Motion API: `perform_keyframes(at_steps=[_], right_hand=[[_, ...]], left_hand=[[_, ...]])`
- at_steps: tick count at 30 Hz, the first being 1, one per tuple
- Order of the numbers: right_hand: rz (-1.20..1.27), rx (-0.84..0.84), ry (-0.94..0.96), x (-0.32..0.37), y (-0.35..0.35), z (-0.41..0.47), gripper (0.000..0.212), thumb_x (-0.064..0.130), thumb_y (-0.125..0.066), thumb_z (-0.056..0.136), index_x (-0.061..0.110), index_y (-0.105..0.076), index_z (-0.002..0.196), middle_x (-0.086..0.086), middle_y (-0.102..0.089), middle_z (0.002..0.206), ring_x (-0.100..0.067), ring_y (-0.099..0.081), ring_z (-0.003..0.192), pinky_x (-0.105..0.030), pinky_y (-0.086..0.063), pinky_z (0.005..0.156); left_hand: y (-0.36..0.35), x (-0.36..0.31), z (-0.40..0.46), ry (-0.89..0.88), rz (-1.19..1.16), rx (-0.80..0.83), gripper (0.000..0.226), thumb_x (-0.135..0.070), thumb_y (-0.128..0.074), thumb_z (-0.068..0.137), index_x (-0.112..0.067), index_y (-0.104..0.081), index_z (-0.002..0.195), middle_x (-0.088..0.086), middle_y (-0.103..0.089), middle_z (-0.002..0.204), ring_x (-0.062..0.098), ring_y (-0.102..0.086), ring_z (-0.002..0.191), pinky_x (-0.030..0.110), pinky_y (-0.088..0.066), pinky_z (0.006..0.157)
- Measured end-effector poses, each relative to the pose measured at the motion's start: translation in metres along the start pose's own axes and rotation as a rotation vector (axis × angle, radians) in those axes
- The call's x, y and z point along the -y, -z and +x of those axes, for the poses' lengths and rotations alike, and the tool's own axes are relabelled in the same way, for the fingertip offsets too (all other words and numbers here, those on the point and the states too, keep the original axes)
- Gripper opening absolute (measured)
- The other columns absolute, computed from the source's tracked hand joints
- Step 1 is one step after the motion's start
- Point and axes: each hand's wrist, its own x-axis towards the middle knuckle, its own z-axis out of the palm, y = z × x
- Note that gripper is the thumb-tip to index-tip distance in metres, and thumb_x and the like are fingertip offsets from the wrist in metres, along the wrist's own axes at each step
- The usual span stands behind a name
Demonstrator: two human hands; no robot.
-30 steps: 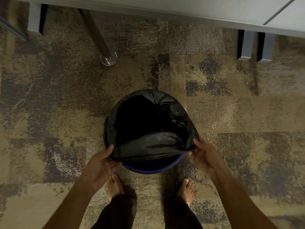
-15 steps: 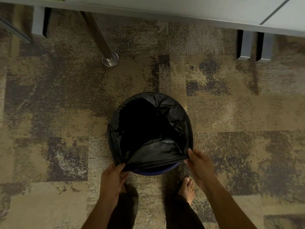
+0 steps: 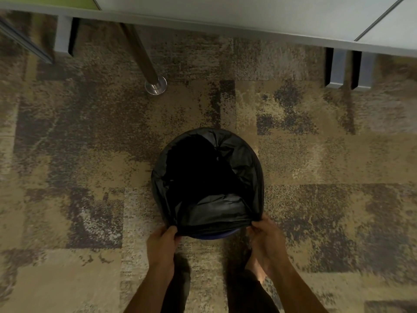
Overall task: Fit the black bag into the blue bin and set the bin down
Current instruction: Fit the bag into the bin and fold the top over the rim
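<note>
The black bag (image 3: 239,154) lines the round blue bin, its mouth spread over the far and side rim. Only a thin strip of the blue bin (image 3: 212,236) shows at the near edge, below the bag's near fold. My left hand (image 3: 161,245) pinches the bag's edge at the near left of the rim. My right hand (image 3: 267,240) pinches the edge at the near right. The bag's near flap is stretched between both hands. The bin stands upright over the carpet; whether it touches the floor I cannot tell.
Patterned brown and grey carpet (image 3: 90,177) lies all around. A metal table leg with a round foot (image 3: 155,85) stands beyond the bin to the left. A desk edge (image 3: 248,26) and grey supports (image 3: 347,68) run along the top. My bare feet are below the bin.
The bin with the bag has dropped lower and drawn nearer to my feet. Both hands slid closer together along the near rim, pulling the bag's flap down over the blue edge.
</note>
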Motion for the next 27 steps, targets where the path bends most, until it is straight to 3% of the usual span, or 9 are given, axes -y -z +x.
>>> perform_keyframes(at_steps=[4, 8, 12, 18, 20, 23, 27], right_hand=[[-0.056, -0.100, 0.032, -0.003, -0.001, 0.006, 0.026, -0.016, -0.047, 0.088, 0.002, -0.063, 0.099, -0.009, -0.065, 0.090, -0.018, -0.059, 0.080, -0.029, -0.051, 0.071], [-0.080, -0.173, 0.062, -0.007, 0.005, 0.010, 0.025, -0.018, -0.050, 0.087, 0.003, -0.062, 0.092, -0.009, -0.066, 0.087, -0.019, -0.062, 0.079, -0.025, -0.057, 0.065], [-0.114, -0.215, 0.090, -0.010, 0.013, 0.013, 0.026, -0.019, -0.050, 0.087, 0.004, -0.063, 0.088, -0.009, -0.066, 0.083, -0.017, -0.064, 0.074, -0.023, -0.058, 0.062], [-0.286, -0.208, 0.155, -0.020, 0.023, 0.011, 0.040, -0.021, -0.045, 0.086, 0.015, -0.061, 0.075, -0.004, -0.063, 0.074, -0.012, -0.062, 0.066, -0.021, -0.054, 0.057], [-0.410, -0.206, 0.212, -0.024, 0.022, 0.009, 0.040, -0.017, -0.048, 0.086, 0.018, -0.065, 0.076, 0.000, -0.068, 0.075, -0.010, -0.065, 0.070, -0.022, -0.056, 0.062], [-0.547, -0.203, 0.293, -0.029, 0.019, 0.007, 0.023, -0.009, -0.057, 0.089, 0.012, -0.064, 0.094, -0.001, -0.073, 0.086, -0.015, -0.070, 0.083, -0.029, -0.059, 0.075], [-0.508, -0.225, 0.294, -0.037, 0.008, 0.011, 0.017, -0.008, -0.058, 0.091, 0.006, -0.060, 0.102, -0.021, -0.070, 0.101, -0.027, -0.067, 0.093, -0.048, -0.055, 0.088]], left_hand=[[0.001, 0.004, 0.000, -0.084, 0.037, 0.023, 0.021, 0.005, -0.055, 0.091, -0.004, -0.075, 0.092, 0.014, -0.077, 0.092, 0.020, -0.074, 0.084, 0.030, -0.057, 0.075], [0.002, 0.010, 0.002, -0.121, 0.028, 0.082, 0.036, 0.010, -0.052, 0.091, -0.016, -0.078, 0.089, 0.010, -0.079, 0.091, 0.021, -0.076, 0.086, 0.031, -0.059, 0.075], [0.000, 0.012, 0.004, -0.173, 0.008, 0.165, 0.044, 0.012, -0.052, 0.091, -0.020, -0.081, 0.088, 0.009, -0.080, 0.093, 0.020, -0.077, 0.088, 0.022, -0.060, 0.070], [0.000, 0.022, 0.007, -0.252, 0.012, 0.176, 0.034, 0.007, -0.059, 0.092, -0.019, -0.080, 0.096, 0.006, -0.080, 0.095, 0.016, -0.076, 0.091, 0.019, -0.059, 0.072], [0.001, 0.024, 0.008, -0.315, 0.051, 0.156, 0.028, 0.003, -0.061, 0.093, -0.015, -0.077, 0.107, 0.004, -0.080, 0.099, 0.015, -0.075, 0.093, 0.020, -0.059, 0.075], [0.000, 0.023, 0.014, -0.378, 0.053, 0.123, 0.027, 0.002, -0.062, 0.093, -0.010, -0.074, 0.114, 0.000, -0.080, 0.097, 0.013, -0.075, 0.092, 0.020, -0.058, 0.075], [0.000, 0.021, 0.028, -0.347, 0.099, 0.033, 0.017, -0.001, -0.061, 0.094, -0.007, -0.071, 0.107, -0.001, -0.079, 0.087, 0.024, -0.074, 0.088, 0.035, -0.060, 0.076]])
